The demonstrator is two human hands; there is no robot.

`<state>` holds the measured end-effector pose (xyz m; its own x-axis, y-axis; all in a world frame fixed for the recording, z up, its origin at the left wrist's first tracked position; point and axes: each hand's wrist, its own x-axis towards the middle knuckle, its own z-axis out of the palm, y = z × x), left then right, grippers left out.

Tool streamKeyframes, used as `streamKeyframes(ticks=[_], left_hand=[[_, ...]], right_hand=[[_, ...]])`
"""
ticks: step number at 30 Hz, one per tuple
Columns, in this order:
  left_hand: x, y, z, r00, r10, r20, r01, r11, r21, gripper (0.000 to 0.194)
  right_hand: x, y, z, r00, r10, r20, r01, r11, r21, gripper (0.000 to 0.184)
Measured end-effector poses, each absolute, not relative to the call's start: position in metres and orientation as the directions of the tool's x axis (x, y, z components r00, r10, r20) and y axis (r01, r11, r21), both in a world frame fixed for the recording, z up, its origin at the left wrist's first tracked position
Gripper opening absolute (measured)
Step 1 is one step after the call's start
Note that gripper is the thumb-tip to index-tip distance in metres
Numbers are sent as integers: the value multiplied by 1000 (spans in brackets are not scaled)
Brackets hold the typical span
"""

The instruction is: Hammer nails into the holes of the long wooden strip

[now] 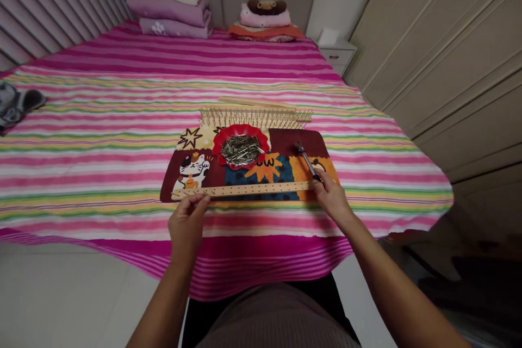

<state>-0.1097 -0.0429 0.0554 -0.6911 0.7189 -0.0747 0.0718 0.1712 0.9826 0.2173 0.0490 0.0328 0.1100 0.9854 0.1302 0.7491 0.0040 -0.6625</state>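
Two hands at a patterned mat (291, 138) on a striped cover (101, 160), as I view them remotely through the head camera; the wooden strip (256, 190) lies along the mat's near edge, from the near left corner toward the near right; a row of small holes or marks runs along it, and a few thin nails (191, 192) lean at its left end. My left hand (185, 223) is at that end, thumb and forefinger drawn together by the strip's near edge; I cannot tell whether they pinch wood, a nail or nothing. My right hand (332, 198) is curled round the handle of a hammer-like tool (309, 161), by the strip's right end; the dark head points toward the mat's far edge, and whether it touches the mat is unclear. A red bowl (216, 145) of loose nails (240, 149) stands left of centre by the far edge; beyond that edge lie nail-studded strips (256, 118).

Handling, in my judgement: the strip should be light and stiff, best steadied by its ends or bare edges; the loose nails slippery and sharp, best taken singly by the shank; the tool head-heavy, best gripped low on the handle.
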Motion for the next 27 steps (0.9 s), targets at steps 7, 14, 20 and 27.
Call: streamKeyframes(ticks=[7, 14, 20, 27], left_hand=[[-83, -32, 32, -762, 648, -10, 115, 151, 982, 28], [-82, -28, 21, -766, 643, -6, 147, 183, 972, 30], [-82, -27, 14, -759, 648, 59, 214, 164, 963, 30], [-80, -26, 9, -759, 645, 87, 263, 182, 947, 30]], right_hand=[[217, 49, 34, 133, 983, 122, 757, -22, -653, 46], [216, 48, 36, 128, 984, 125, 784, -23, -620, 47], [214, 47, 39, 142, 987, 81, 789, -63, -612, 49], [214, 47, 38, 136, 985, 107, 779, -39, -626, 47]])
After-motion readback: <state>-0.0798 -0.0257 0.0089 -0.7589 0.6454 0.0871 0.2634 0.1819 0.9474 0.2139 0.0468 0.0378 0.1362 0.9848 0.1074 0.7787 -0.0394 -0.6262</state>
